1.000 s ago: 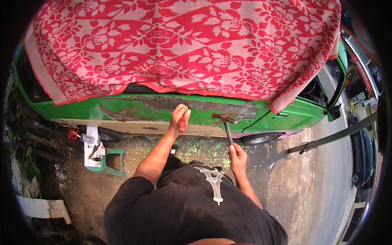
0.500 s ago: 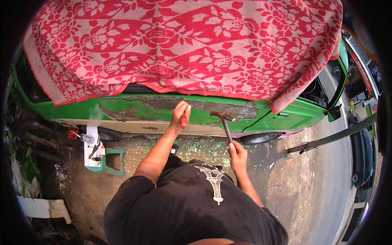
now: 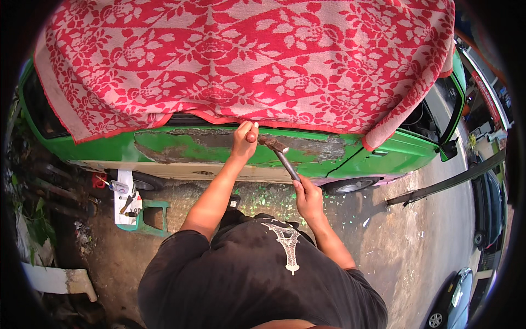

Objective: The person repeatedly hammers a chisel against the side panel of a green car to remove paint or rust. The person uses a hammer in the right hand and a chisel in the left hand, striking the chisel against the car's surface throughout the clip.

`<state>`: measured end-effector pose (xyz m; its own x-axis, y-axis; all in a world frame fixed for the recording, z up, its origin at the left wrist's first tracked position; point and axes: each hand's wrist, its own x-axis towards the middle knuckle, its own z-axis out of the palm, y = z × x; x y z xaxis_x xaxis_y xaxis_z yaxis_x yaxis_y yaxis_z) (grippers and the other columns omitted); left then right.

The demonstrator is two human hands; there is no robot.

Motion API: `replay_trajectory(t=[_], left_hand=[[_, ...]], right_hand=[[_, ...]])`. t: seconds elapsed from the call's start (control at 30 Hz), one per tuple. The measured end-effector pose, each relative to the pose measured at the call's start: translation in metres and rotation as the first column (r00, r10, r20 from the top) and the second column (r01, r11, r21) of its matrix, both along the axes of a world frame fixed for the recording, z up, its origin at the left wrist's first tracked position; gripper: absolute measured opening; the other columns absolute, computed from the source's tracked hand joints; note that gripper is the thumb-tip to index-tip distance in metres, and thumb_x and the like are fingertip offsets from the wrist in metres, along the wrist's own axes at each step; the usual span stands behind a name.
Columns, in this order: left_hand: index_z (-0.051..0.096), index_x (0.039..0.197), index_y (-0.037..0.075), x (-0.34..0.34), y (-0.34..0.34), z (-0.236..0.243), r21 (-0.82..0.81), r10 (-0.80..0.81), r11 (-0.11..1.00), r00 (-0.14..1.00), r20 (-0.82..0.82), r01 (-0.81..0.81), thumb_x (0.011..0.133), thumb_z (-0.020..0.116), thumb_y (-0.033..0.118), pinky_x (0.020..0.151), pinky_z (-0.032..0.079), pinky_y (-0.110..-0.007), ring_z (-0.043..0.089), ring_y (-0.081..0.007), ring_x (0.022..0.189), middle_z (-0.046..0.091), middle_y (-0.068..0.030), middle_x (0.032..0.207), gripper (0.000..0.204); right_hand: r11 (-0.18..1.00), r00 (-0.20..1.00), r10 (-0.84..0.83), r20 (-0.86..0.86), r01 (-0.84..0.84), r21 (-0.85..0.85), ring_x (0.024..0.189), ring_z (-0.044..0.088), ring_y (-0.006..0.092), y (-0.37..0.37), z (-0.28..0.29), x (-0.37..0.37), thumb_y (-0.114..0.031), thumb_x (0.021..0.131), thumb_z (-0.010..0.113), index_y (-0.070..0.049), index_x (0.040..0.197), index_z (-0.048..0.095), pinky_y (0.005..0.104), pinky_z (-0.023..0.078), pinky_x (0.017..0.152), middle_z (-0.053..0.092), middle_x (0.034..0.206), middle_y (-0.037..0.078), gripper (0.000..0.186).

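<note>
My left hand [image 3: 243, 145] is raised against the side of a green vehicle [image 3: 397, 156], closed around a tool with a red handle [image 3: 251, 137]; its working end is hidden by the hand and cannot be told. That panel has a long patch of brown-grey, flaking surface [image 3: 323, 147] where the green paint is gone. My right hand [image 3: 309, 202] grips a hammer [image 3: 286, 164] low on its dark handle. The hammer's rusty head sits just right of the red handle's butt; whether they touch I cannot tell.
A red and pink floral blanket [image 3: 219, 60] covers the vehicle's upper part. Left of me, a green plastic stool [image 3: 149, 226] carries white paper, a tube and a dark tool. Green chips litter the ground. A dark beam [image 3: 446, 178] slants at right, before parked cars [image 3: 457, 299].
The hammer and my right hand have swung up and left, bringing its head beside the red handle. My left hand has shifted slightly up. A light blue car has appeared at lower right.
</note>
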<state>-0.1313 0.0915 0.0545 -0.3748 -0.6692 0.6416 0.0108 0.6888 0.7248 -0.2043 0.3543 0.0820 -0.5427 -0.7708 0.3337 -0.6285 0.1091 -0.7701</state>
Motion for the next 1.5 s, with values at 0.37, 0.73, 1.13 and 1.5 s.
replay_trajectory(t=[0.37, 0.73, 1.13, 1.5], left_hand=[[0.046, 0.077, -0.002, 0.034, 0.034, -0.048, -0.063, -0.131, 0.990, 0.991, -0.021, 0.129, 0.091, 0.061, 0.001, 0.063, 0.044, -0.033, 0.050, -0.0252, 0.067, 0.051, -0.0117, 0.078, 0.021], [0.045, 0.076, -0.002, 0.031, 0.024, -0.041, -0.108, -0.120, 0.988, 0.988, -0.092, 0.110, 0.091, 0.058, 0.000, 0.067, 0.046, -0.033, 0.052, -0.0256, 0.071, 0.051, -0.0124, 0.080, 0.020], [0.047, 0.077, -0.002, 0.030, 0.018, -0.046, -0.136, -0.098, 0.988, 0.986, -0.137, 0.080, 0.092, 0.057, -0.001, 0.065, 0.046, -0.034, 0.054, -0.0269, 0.070, 0.052, -0.0129, 0.079, 0.018], [0.041, 0.075, -0.001, 0.005, 0.020, -0.017, 0.013, 0.032, 0.999, 0.998, -0.059, -0.031, 0.098, 0.053, 0.011, 0.057, 0.038, -0.038, 0.039, -0.0264, 0.058, 0.043, -0.0128, 0.071, 0.029]], right_hand=[[0.980, 0.838, -0.085, 0.538, 0.169, -0.109, 0.060, 0.042, 0.0036, 0.040, -0.032, -0.007, -0.020, 0.099, 0.059, 0.002, 0.104, 0.067, 0.0225, 0.034, 0.053, 0.048, 0.067, -0.005, 0.024], [0.983, 0.836, -0.095, 0.541, 0.165, -0.082, 0.062, 0.042, 0.0038, 0.042, -0.035, -0.008, -0.018, 0.098, 0.059, 0.002, 0.102, 0.067, 0.0227, 0.034, 0.054, 0.050, 0.069, -0.005, 0.023], [0.989, 0.862, -0.104, 0.496, 0.142, -0.038, 0.063, 0.044, 0.0048, 0.038, -0.033, -0.010, -0.020, 0.097, 0.060, 0.002, 0.102, 0.067, 0.0240, 0.037, 0.055, 0.051, 0.067, -0.003, 0.023], [0.929, 0.962, 0.125, 0.244, -0.028, -0.368, 0.058, 0.047, 0.0075, 0.015, 0.024, 0.010, -0.020, 0.099, 0.057, 0.003, 0.103, 0.066, 0.0225, 0.036, 0.052, 0.056, 0.068, 0.000, 0.025]])
